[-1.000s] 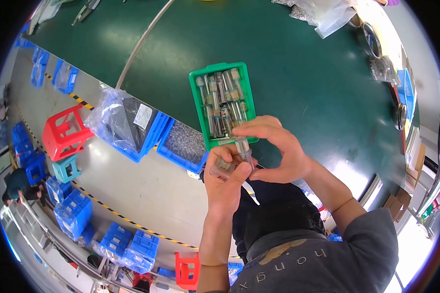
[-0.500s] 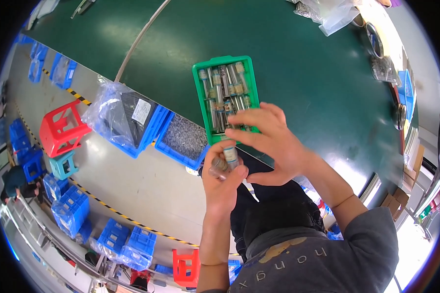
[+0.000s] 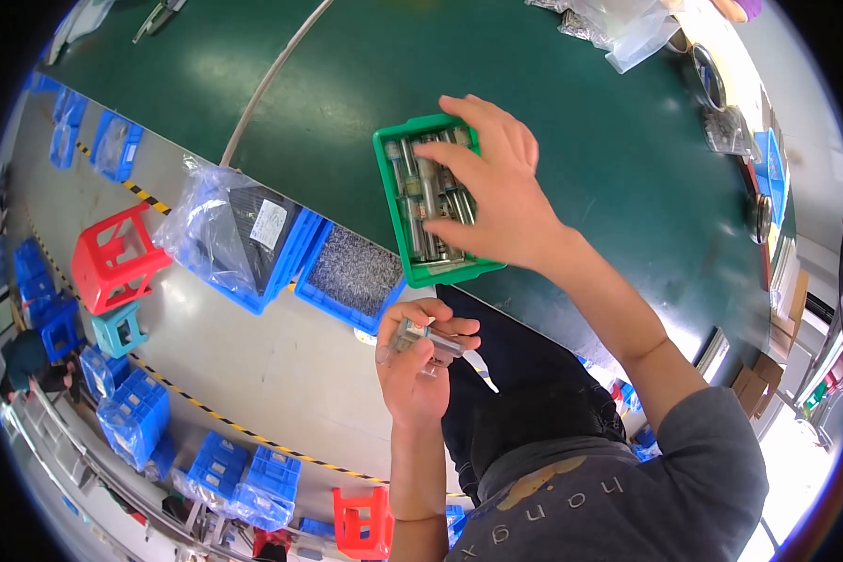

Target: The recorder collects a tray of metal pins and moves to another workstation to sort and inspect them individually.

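A green tray [image 3: 395,201] filled with metal cylinders [image 3: 420,192] is seen at the near edge of the dark green surface [image 3: 347,84], its lower end reaching the rim. The right hand [image 3: 496,192] is laid over the tray from the right, with the fingers [image 3: 459,173] spread and bent down onto the cylinders; whether one of them is actually gripped cannot be told. Below the tray, off the edge of the surface, the left hand [image 3: 420,370] is held palm up, and a small bundle of clear and metallic pieces [image 3: 421,339] is clasped in it, the fingers [image 3: 450,328] curled closed over the top of the bundle.

Just left of the tray, a blue bin of small grey parts [image 3: 351,272] is set against the edge of the surface, and beside that a blue bin wrapped in clear plastic [image 3: 239,234] is placed (a white label shows through the wrap). A pale cable [image 3: 267,84] is run across the surface from its far side down to the near edge. Clear bags [image 3: 618,23] are left at the far right of the surface. On the floor to the left, a red stool [image 3: 112,258] and a teal stool [image 3: 117,328] are found, with blue crates [image 3: 131,417] beyond them.
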A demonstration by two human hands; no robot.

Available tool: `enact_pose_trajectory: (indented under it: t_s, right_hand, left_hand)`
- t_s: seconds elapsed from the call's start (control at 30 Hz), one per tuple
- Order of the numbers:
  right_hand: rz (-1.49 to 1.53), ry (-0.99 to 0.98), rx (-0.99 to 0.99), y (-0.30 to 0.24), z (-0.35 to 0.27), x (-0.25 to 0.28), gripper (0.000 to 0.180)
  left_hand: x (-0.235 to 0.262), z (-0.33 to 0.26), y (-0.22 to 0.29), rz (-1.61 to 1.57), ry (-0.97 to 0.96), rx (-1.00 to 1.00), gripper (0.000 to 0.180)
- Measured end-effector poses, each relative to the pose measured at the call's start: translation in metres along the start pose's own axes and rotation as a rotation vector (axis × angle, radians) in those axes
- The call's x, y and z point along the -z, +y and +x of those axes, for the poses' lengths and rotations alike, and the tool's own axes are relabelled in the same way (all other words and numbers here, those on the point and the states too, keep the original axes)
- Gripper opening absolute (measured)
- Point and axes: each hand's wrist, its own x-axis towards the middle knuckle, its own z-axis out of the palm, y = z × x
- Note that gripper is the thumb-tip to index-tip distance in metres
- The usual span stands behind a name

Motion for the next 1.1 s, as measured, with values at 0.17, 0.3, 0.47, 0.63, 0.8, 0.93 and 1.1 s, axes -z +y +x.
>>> enact_pose_trajectory:
  t_s: [0.17, 0.3, 0.47, 0.63, 0.8, 0.93, 1.1]
  right_hand:
    - [0.276, -0.182, 0.064, -0.028, -0.032, 0.041, 0.053]
    - [0.307, -0.39, 0.09, -0.036, -0.052, 0.041, 0.055]
    - [0.049, -0.244, -0.034, -0.006, -0.05, 0.032, 0.053]
    - [-0.067, -0.107, -0.082, 0.006, -0.035, 0.023, 0.047]
    - [-0.063, -0.124, -0.052, 0.008, -0.029, 0.023, 0.042]
    - [-0.038, -0.116, -0.06, 0.006, -0.036, 0.025, 0.031]
    - [-0.043, 0.005, -0.057, 0.012, -0.052, 0.028, 0.026]
  left_hand:
    - [-0.006, -0.002, -0.003, 0.075, 0.048, -0.052, 0.027]
    - [-0.001, -0.003, -0.009, 0.187, -0.071, 0.066, 0.035]
    - [0.011, -0.004, -0.008, 0.112, 0.03, -0.006, 0.032]
    - [0.007, -0.007, -0.009, 0.019, 0.074, 0.05, 0.029]
    - [0.006, -0.007, -0.015, 0.034, 0.043, 0.057, 0.027]
    - [0.003, -0.006, -0.017, 0.084, 0.025, 0.035, 0.026]
    - [0.002, -0.004, -0.015, 0.034, 0.033, 0.038, 0.024]
